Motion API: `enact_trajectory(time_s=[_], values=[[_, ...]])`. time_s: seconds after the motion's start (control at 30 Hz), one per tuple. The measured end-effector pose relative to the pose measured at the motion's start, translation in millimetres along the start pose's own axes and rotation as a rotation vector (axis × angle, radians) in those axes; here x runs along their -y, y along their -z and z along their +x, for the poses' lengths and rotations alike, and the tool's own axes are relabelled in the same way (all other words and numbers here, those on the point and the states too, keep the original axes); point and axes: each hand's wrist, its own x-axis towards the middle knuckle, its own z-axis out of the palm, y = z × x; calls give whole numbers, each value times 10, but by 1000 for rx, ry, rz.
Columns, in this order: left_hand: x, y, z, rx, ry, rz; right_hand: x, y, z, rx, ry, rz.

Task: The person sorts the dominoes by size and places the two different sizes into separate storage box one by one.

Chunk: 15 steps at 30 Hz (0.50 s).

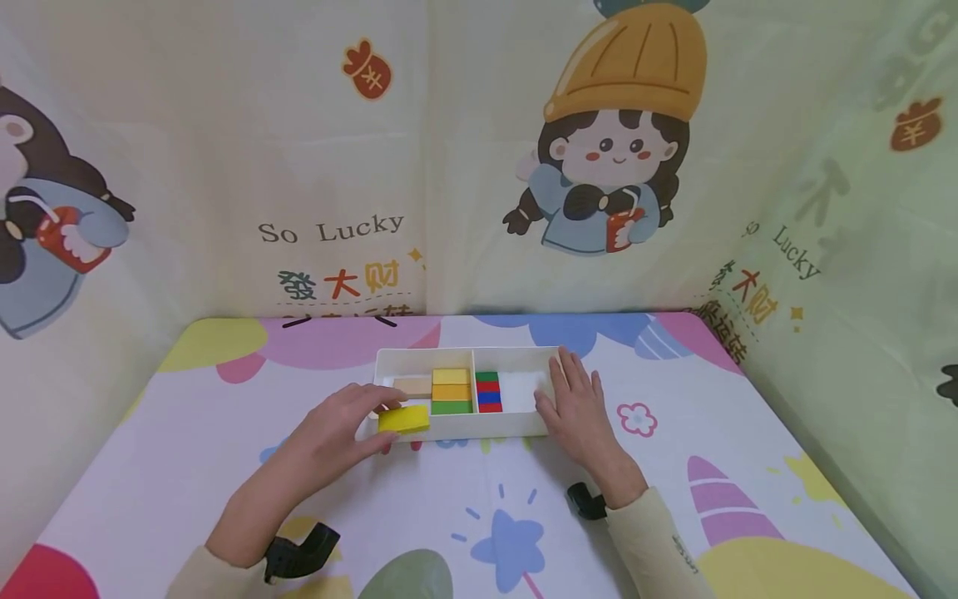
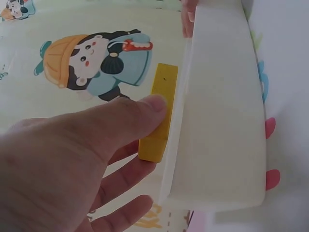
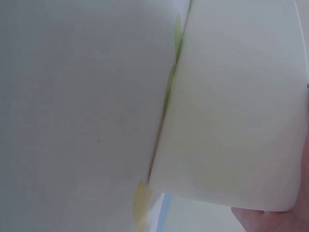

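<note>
A yellow block (image 1: 404, 418) is pinched between the thumb and fingers of my left hand (image 1: 318, 441), just over the front rim of a white divided box (image 1: 494, 428). In the left wrist view the thumb lies on the block's (image 2: 165, 111) face, beside the box wall (image 2: 217, 106). My right hand (image 1: 587, 420) rests against the box's right end with its fingers extended. In the left compartment lie a tan block (image 1: 412, 387), a yellow one, an orange one (image 1: 451, 392) and a green one (image 1: 451, 408). The right compartment holds a column of smaller green, red and blue blocks (image 1: 489, 398).
The box stands on a table with a patterned cloth (image 1: 397, 507), toward its far edge. Printed curtains (image 1: 479, 166) hang behind and at both sides. A black wrist camera (image 1: 302, 552) sits at the left sleeve, another (image 1: 585, 502) at the right.
</note>
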Motion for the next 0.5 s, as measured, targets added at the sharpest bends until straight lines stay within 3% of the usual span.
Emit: enact_trajectory(time_s=[0.5], values=[[177, -60, 265, 49, 27, 63, 1, -2, 17, 13, -1, 3]])
